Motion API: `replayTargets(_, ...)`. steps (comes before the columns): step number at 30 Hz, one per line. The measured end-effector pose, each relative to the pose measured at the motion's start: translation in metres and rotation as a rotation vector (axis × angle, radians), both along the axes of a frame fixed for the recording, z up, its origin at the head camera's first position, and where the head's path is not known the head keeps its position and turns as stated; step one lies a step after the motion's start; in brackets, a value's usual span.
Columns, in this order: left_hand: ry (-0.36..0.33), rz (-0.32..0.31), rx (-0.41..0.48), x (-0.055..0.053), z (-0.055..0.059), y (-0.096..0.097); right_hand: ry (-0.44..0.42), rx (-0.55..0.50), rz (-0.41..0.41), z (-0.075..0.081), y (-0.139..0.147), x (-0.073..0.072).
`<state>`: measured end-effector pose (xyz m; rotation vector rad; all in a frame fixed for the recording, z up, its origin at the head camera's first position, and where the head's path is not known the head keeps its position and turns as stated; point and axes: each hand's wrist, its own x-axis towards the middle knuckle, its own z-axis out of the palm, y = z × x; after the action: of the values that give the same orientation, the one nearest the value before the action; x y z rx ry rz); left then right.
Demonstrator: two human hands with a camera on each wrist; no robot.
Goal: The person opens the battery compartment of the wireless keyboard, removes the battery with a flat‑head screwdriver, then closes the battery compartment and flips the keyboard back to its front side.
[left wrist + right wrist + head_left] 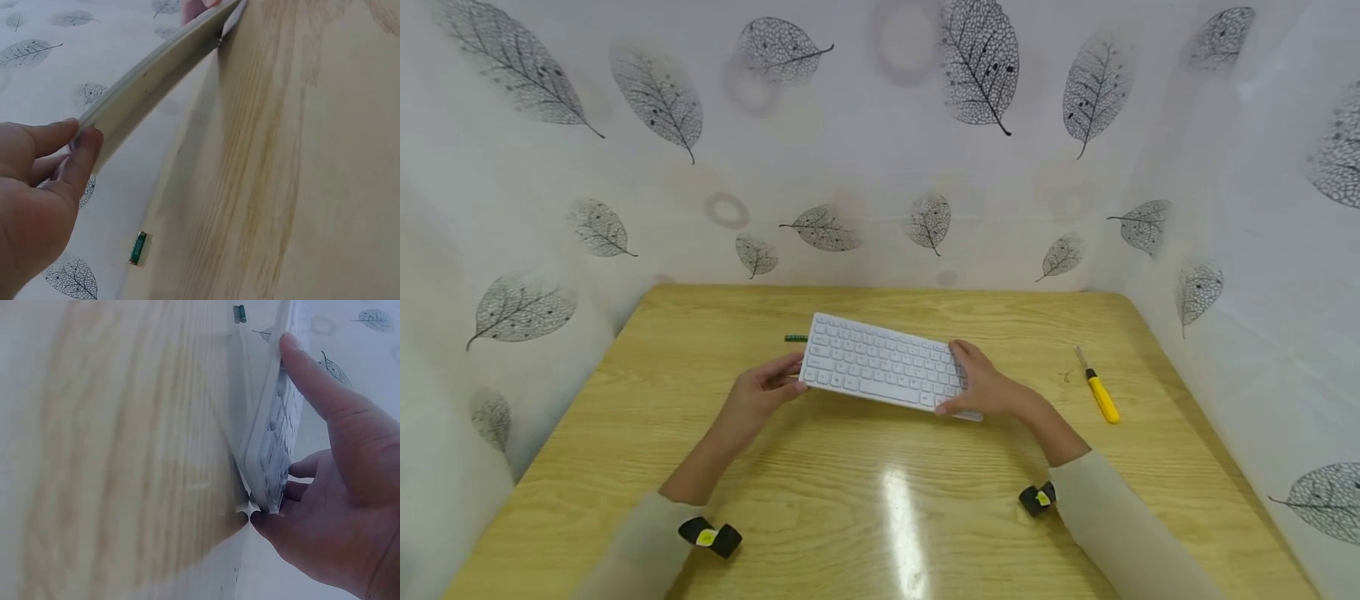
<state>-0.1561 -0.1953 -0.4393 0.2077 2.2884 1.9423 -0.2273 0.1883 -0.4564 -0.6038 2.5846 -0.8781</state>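
Note:
A slim white keyboard (880, 362) is held over the wooden table, keys facing the person, its right end lower in the head view. My left hand (760, 392) pinches the left end between thumb and fingers. At the other end, my right hand (988, 387) grips the keyboard with the thumb on the near edge and fingers at the far edge. In the left wrist view the pale underside (150, 90) shows, raised off the table along much of its length. Behind the left end lies a green battery (795, 338), partly hidden by the keyboard.
To the right on the table (880, 517) lies a screwdriver (1102, 398) with a yellow handle, its tip pointing away. A white curtain (865, 167) with a leaf print surrounds the table's back and sides. Black straps with small devices (722, 540) sit at both wrists.

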Motion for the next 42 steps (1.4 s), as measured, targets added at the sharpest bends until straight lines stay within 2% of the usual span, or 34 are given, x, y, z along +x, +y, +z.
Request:
replayTargets(5,-0.05,-0.018,-0.095,-0.003,-0.009,0.004,-0.035,0.024,-0.005,0.004,0.006,0.001)
replayTargets(14,-0.108,-0.053,-0.362,-0.011,-0.019,0.012,-0.104,-0.003,0.002,0.008,0.018,0.0)
replayTargets(23,-0.049,-0.091,-0.573,-0.014,-0.021,0.017,-0.102,-0.013,-0.002,0.008,0.015,0.003)
replayTargets(31,-0.011,-0.116,-0.614,-0.015,-0.021,0.02,-0.083,0.004,-0.001,0.01,0.011,0.003)
replayTargets(38,-0.016,-0.113,-0.632,-0.014,-0.023,0.025,-0.069,0.015,0.009,0.01,0.013,0.003)
replayTargets(42,0.003,-0.117,-0.657,-0.012,-0.023,0.025,-0.08,0.016,0.004,0.009,0.012,0.004)
